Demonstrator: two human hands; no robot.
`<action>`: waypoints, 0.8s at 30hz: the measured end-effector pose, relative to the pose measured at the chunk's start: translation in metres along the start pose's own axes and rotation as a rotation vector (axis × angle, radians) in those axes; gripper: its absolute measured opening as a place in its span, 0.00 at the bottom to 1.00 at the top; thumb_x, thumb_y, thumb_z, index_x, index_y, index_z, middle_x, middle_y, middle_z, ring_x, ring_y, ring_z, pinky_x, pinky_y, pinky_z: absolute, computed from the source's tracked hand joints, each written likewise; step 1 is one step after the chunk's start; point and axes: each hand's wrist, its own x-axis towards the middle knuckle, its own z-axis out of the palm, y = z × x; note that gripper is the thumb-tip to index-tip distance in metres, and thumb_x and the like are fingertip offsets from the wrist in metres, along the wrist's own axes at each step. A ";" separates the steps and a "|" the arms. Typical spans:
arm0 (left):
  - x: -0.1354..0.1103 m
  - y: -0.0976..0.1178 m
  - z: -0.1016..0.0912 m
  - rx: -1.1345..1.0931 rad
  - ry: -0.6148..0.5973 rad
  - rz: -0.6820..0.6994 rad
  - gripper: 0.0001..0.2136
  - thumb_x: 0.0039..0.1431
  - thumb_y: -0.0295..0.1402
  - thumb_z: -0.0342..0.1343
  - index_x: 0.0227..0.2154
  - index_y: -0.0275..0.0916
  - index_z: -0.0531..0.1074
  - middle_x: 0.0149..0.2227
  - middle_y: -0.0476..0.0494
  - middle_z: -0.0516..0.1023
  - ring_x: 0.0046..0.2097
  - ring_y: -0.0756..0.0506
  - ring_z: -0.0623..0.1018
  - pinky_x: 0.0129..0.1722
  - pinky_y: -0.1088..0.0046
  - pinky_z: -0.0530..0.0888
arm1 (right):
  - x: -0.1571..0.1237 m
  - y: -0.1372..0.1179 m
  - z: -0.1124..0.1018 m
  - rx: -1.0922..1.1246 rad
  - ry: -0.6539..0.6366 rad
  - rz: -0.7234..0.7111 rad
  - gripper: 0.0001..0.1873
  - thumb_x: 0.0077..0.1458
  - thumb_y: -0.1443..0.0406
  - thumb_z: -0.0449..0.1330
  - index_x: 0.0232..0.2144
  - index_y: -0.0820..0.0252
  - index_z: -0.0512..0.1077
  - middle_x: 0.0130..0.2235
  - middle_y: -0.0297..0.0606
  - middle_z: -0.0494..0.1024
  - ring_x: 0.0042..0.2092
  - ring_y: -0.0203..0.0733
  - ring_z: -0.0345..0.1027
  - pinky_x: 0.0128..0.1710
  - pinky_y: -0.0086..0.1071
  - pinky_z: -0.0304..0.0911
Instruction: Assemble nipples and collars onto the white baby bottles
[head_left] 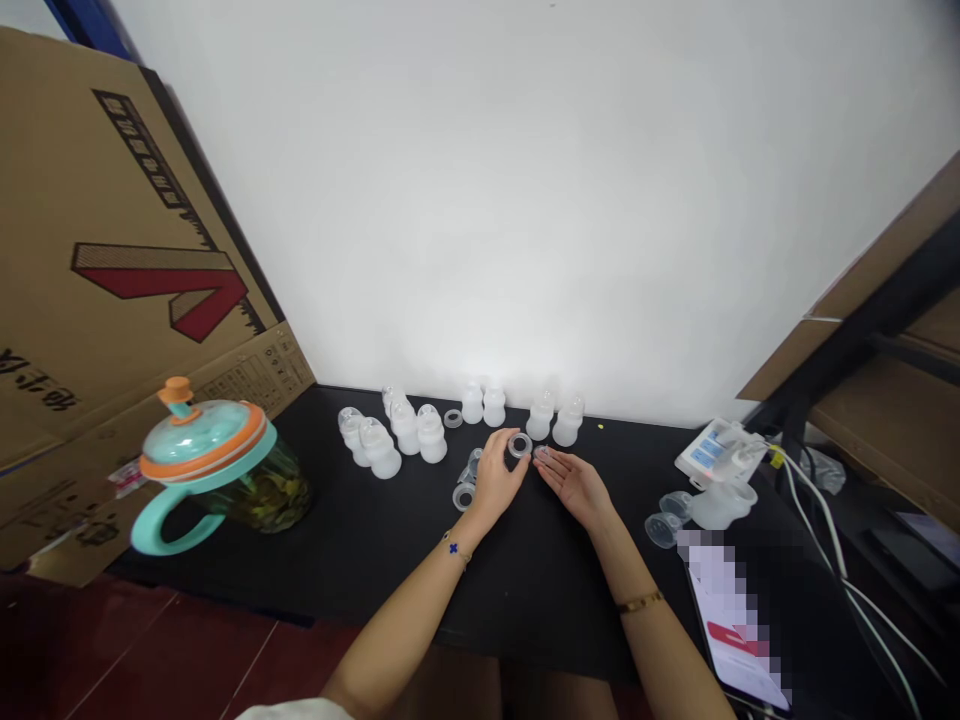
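Observation:
My left hand pinches a translucent bottle collar ring by its edge, above the black table. Close to its right, my right hand is turned palm up, fingers extended, with a small clear piece like a bottle nipple at the fingertips; its exact shape is hard to make out. Left of my left hand lie another collar ring and a clear domed piece, partly hidden by the hand. A third ring rests farther back, beside two white baby bottles.
Several capped baby bottles stand to the left, and two more bottles at the back right. A teal lidded jug is far left near a cardboard box. A white device, breast-pump parts, cables and a phone occupy the right.

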 end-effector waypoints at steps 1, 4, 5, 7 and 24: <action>0.000 -0.001 0.000 -0.012 0.004 -0.015 0.17 0.59 0.28 0.57 0.52 0.42 0.69 0.52 0.40 0.74 0.52 0.42 0.76 0.52 0.63 0.74 | 0.000 0.000 0.001 0.004 -0.001 0.004 0.14 0.58 0.73 0.55 0.46 0.70 0.75 0.43 0.52 0.83 0.47 0.48 0.78 0.50 0.38 0.74; 0.000 -0.004 0.002 -0.031 0.013 -0.065 0.18 0.57 0.30 0.58 0.51 0.40 0.70 0.50 0.40 0.76 0.46 0.44 0.77 0.47 0.65 0.75 | -0.001 -0.001 0.003 0.013 0.004 0.017 0.14 0.60 0.72 0.53 0.46 0.69 0.74 0.42 0.50 0.83 0.46 0.47 0.79 0.49 0.38 0.75; 0.001 -0.005 0.002 -0.036 0.015 -0.080 0.18 0.57 0.31 0.59 0.51 0.40 0.70 0.49 0.40 0.76 0.45 0.44 0.77 0.45 0.66 0.76 | -0.001 -0.001 0.004 0.019 0.009 0.019 0.14 0.61 0.72 0.53 0.46 0.69 0.74 0.42 0.50 0.83 0.46 0.46 0.79 0.49 0.38 0.75; 0.001 -0.006 0.003 -0.055 0.019 -0.103 0.16 0.57 0.33 0.60 0.49 0.39 0.72 0.47 0.41 0.77 0.43 0.45 0.77 0.43 0.67 0.76 | -0.002 -0.001 0.005 0.029 0.019 0.020 0.14 0.61 0.72 0.52 0.46 0.70 0.74 0.41 0.51 0.83 0.45 0.46 0.80 0.48 0.36 0.75; 0.002 -0.002 0.003 -0.138 -0.004 -0.189 0.17 0.58 0.42 0.60 0.47 0.40 0.74 0.45 0.41 0.80 0.43 0.44 0.78 0.42 0.67 0.76 | -0.003 -0.002 0.002 0.011 -0.004 0.038 0.15 0.62 0.69 0.53 0.48 0.68 0.73 0.45 0.51 0.82 0.47 0.46 0.78 0.49 0.36 0.73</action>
